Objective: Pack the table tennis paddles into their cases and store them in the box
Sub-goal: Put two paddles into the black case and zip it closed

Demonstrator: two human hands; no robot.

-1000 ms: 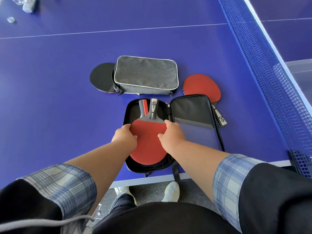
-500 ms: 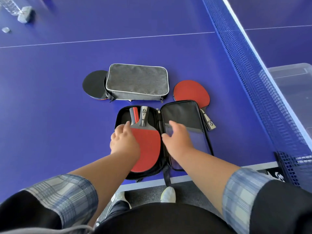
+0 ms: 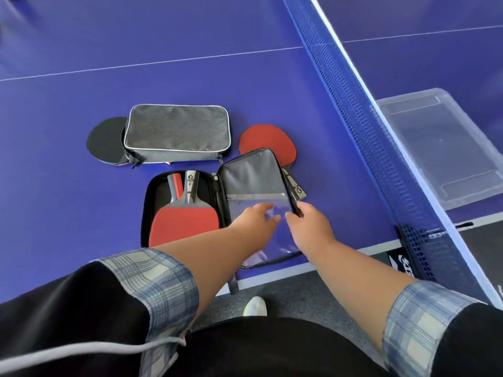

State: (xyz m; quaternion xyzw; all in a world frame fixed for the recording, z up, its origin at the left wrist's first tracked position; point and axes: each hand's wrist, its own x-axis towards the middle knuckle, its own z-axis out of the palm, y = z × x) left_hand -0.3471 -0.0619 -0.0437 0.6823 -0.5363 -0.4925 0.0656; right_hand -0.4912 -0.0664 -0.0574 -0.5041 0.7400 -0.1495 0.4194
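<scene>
The right hand (image 3: 310,231) pinches the outer rim of the flap (image 3: 250,176) of the open case (image 3: 145,205), thumb on top and the other fingers curled under the edge. The rim looks a little raised from the table (image 3: 68,200). The left hand (image 3: 254,221) reaches across with straight fingers and holds nothing. Its fingertips lie on or just above the clear pocket (image 3: 272,248) on the inner side of the flap; which of the two cannot be told.

In the other half of the case lies a red-faced paddle (image 3: 182,223), handle pointing away from the person. The handle of a second paddle (image 3: 175,183) shows beside it, from underneath. So this case seems to be filled, and the step in hand is probably to fold the flap over and zip it.

Behind the flap a loose red paddle (image 3: 266,141) lies on the table, partly hidden, its handle coming out at the flap's far side. Further back is a gray case (image 3: 177,133), closed, and a black-faced paddle (image 3: 106,141) shows from under its left end. It cannot be seen whether it is inside or only below.

The clear plastic box (image 3: 446,148) stands beyond the net (image 3: 362,123), well apart from the cases, and nothing can be made out in it. As a judgement, less than half is done: one case waits to be closed, at least one paddle is unpacked, and both cases must go to the box.
</scene>
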